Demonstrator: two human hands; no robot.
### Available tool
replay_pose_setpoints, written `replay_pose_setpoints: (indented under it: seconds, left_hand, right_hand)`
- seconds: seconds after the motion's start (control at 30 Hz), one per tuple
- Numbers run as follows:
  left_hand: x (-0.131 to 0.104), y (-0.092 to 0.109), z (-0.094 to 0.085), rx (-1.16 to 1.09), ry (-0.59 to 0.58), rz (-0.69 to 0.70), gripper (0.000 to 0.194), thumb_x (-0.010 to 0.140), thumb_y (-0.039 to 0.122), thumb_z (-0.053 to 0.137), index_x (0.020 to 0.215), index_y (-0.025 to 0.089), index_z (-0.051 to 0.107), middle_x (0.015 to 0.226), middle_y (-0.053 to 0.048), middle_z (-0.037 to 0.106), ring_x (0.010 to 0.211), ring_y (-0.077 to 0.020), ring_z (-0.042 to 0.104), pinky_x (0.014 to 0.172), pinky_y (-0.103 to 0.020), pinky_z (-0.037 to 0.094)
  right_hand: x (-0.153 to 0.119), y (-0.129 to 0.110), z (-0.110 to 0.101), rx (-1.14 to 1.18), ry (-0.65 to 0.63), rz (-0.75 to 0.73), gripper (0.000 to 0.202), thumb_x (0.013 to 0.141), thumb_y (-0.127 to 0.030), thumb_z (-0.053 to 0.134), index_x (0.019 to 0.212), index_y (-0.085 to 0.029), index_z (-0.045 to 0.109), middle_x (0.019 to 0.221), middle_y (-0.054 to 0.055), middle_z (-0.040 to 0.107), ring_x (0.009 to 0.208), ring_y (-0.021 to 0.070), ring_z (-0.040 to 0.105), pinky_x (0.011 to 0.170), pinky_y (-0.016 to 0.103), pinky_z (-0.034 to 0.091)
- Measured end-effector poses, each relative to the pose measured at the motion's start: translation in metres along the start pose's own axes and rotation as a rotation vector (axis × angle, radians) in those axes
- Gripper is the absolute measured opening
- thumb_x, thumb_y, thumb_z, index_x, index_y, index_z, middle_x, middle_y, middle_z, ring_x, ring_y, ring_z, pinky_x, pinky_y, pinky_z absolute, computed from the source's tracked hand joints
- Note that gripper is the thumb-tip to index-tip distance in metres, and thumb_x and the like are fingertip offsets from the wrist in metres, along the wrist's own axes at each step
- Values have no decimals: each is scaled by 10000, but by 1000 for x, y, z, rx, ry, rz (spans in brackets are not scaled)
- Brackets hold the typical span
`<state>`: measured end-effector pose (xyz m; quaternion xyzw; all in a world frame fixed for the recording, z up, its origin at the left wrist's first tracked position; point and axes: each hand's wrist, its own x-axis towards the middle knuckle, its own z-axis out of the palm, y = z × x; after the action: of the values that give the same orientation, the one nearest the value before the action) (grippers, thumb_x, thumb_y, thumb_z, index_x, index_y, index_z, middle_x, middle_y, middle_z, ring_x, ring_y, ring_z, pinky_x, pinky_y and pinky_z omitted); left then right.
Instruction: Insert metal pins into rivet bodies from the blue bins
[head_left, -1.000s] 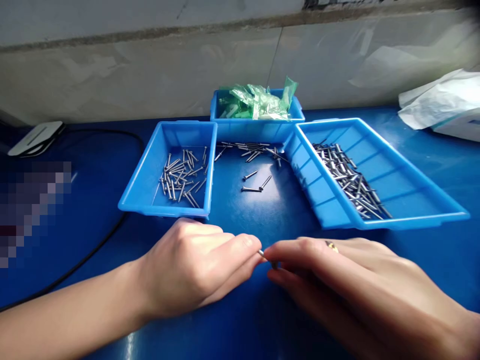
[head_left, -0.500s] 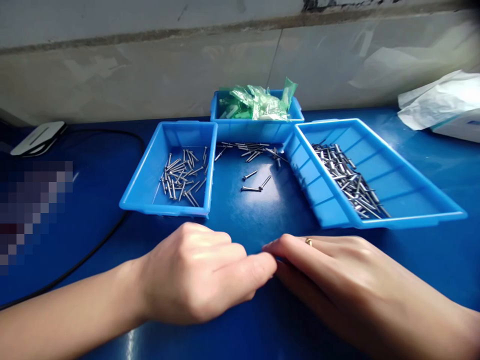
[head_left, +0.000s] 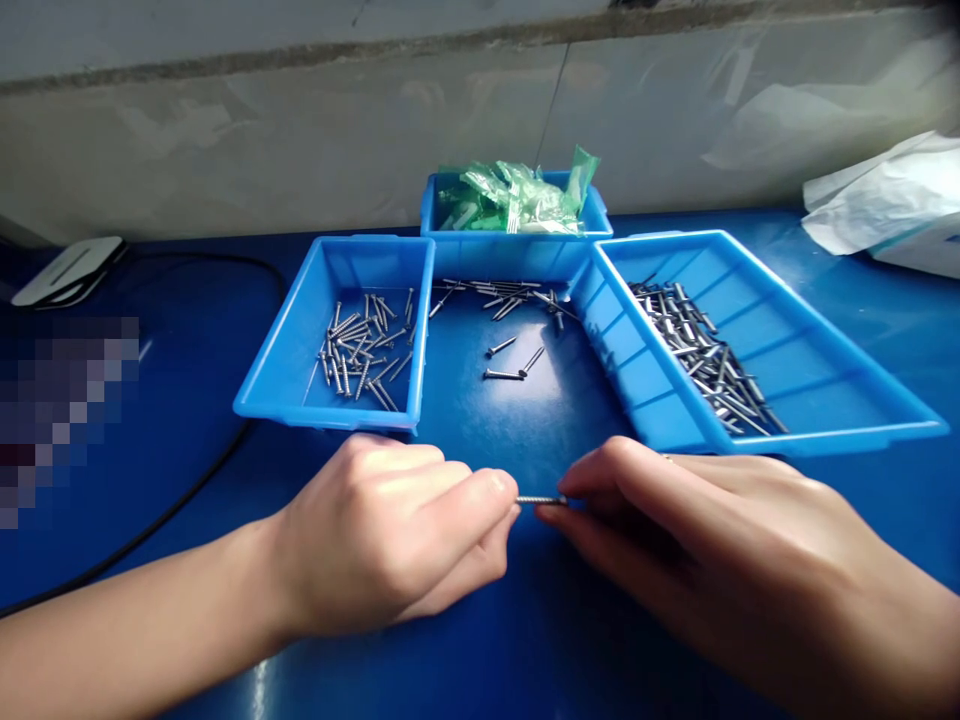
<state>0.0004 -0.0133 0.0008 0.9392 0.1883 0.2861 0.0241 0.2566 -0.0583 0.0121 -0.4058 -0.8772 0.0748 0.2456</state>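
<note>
Between my two hands, above the blue table, a thin metal screw (head_left: 538,499) lies level with its threaded shank showing. My left hand (head_left: 397,530) is closed, pinching one end between thumb and forefinger; that end is hidden. At the other end, the thumb and forefinger of my right hand (head_left: 697,540) close around the screw. Beyond my left hand stands a blue tray (head_left: 330,412) with several loose screws (head_left: 352,345) in it. A larger blue tray (head_left: 832,440) beyond my right hand holds a heap of metal rivet-like pins (head_left: 709,350).
A third blue tray (head_left: 517,255) at the back carries green plastic packets (head_left: 525,200). Several screws (head_left: 504,375) lie loose between the trays. At left are a white device (head_left: 71,270) and a black cable (head_left: 202,488); white wrapping (head_left: 885,195) sits at far right.
My hands have moved apart, the right one shifting right and slightly up. The screw between them has come into sight. The trays stay in place.
</note>
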Motion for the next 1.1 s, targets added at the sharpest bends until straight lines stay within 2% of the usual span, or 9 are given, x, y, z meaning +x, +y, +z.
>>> replay_pose_setpoints:
  seconds: [0.17,0.3,0.37,0.53,0.7,0.83,1.0,1.1]
  left_hand:
    - [2,-3,1,-47,-42,26,413,1154,59,527,845,132,790,651,12,703,504,-166,560,478,-365,430]
    - [2,-4,0,-55,-63,44,449,1181,82,497,852,129,799,638,15,684,503,-170,542,485,-367,425]
    - [2,-3,0,-48,-42,26,465,1181,78,497,816,141,779,625,16,663,507,-167,557,491,-360,429]
    - [-1,1,2,-30,9,-36,390,1188,89,536,868,153,749,699,11,730,551,-147,651,559,-312,499]
    - [-2,-1,0,-28,35,-23,189,1210,114,552,1143,130,728,777,29,774,613,-132,726,593,-283,527]
    - [-3,-1,-2,-67,-8,22,176,1199,105,547,1196,148,717,765,56,751,602,-122,705,578,-291,506]
    - [-9,3,6,-141,20,23,143,1157,154,615,1214,177,744,728,56,723,545,-145,653,531,-346,421]
    - [-9,3,6,-111,11,17,173,1169,135,572,1237,181,725,730,66,723,546,-133,659,551,-325,456]
  right_hand:
    - [-4,-4,0,100,-98,-19,449,1298,-286,368,895,-265,564,708,-62,701,481,99,629,478,248,422]
    - [-4,-3,-1,227,-190,-20,337,1146,-83,406,908,-252,574,806,-53,728,556,84,643,537,210,467]
    - [-5,-1,-1,211,-206,-22,320,1103,-57,414,907,-257,567,843,-27,736,604,106,664,556,235,467]
    - [-9,4,-2,74,-123,-12,349,1165,-93,435,899,-282,560,896,23,799,652,156,724,555,273,481]
    - [-2,0,0,73,-110,-6,382,1110,17,444,892,-248,611,848,35,817,607,151,755,499,261,515]
    - [2,-3,4,119,-105,-35,419,1077,53,384,888,-222,635,744,9,757,521,133,706,485,245,524]
    - [1,-2,5,126,-97,-28,408,1063,60,402,881,-221,636,846,64,830,589,146,766,556,223,584]
    - [0,-1,3,91,-63,-26,406,1088,39,413,878,-242,618,881,64,859,608,144,779,525,217,556]
